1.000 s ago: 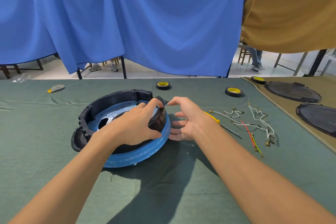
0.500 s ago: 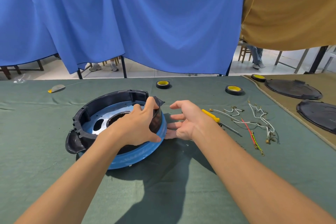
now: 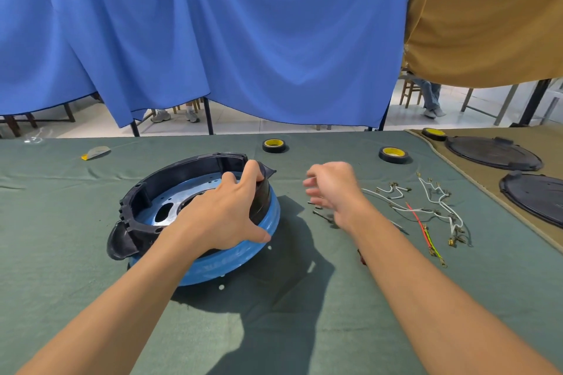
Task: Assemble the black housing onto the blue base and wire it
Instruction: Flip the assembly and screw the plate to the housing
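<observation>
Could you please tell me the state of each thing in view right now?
Black plastic ring housing: resting on the blue round base, rim gripped.
Blue round base: flat on the green cloth, under the housing.
Left hand: gripping the housing rim.
Right hand: blurred, fingers loose, holding nothing.
Loose coloured wires: unconnected, on the cloth.

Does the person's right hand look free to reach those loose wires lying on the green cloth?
Probably yes. The right hand seems empty and hovers close beside the wires, nothing blocking the way; the left hand grips the black housing.
</observation>
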`<state>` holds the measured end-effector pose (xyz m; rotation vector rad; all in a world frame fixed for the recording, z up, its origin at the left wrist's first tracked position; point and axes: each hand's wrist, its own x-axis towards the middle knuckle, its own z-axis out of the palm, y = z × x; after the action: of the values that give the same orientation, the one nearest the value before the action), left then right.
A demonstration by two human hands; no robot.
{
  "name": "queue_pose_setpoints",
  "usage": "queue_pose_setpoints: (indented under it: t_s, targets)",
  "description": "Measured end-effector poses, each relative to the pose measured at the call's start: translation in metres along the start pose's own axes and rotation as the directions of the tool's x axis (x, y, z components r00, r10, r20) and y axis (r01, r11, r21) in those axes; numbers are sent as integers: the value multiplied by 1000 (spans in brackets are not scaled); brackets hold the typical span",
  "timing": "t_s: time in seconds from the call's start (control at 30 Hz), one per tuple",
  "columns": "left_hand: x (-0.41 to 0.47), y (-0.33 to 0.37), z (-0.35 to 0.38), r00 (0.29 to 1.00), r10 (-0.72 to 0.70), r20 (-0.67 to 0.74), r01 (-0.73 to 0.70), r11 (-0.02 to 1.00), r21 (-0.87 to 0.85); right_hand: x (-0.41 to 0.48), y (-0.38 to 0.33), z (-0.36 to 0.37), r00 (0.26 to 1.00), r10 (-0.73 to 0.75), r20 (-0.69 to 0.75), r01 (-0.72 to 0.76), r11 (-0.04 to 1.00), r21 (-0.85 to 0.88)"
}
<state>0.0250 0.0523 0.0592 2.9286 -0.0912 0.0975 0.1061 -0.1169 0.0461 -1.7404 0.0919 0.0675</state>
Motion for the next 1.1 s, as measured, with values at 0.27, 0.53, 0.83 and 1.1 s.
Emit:
queue_pose_setpoints:
  t_s: [0.27,0.53,0.83,1.1]
  targets:
    - [2,0,-10,1000,17,-25,-19,994,-105,16,29,-9,934,-281,222,338,485,-806]
    - [-1,6,-20,997,25,-72,-40,976,-213,9,33,-8,925,-304,228,340,389,-856]
    - [-13,14,-70,979,-41,-200,-103,747,-657,3,37,-12,903,-397,167,337,410,-847]
    - [-27,6,-94,992,-36,-123,-113,205,-972,-10,-11,-13,864,-502,45,455,737,-500]
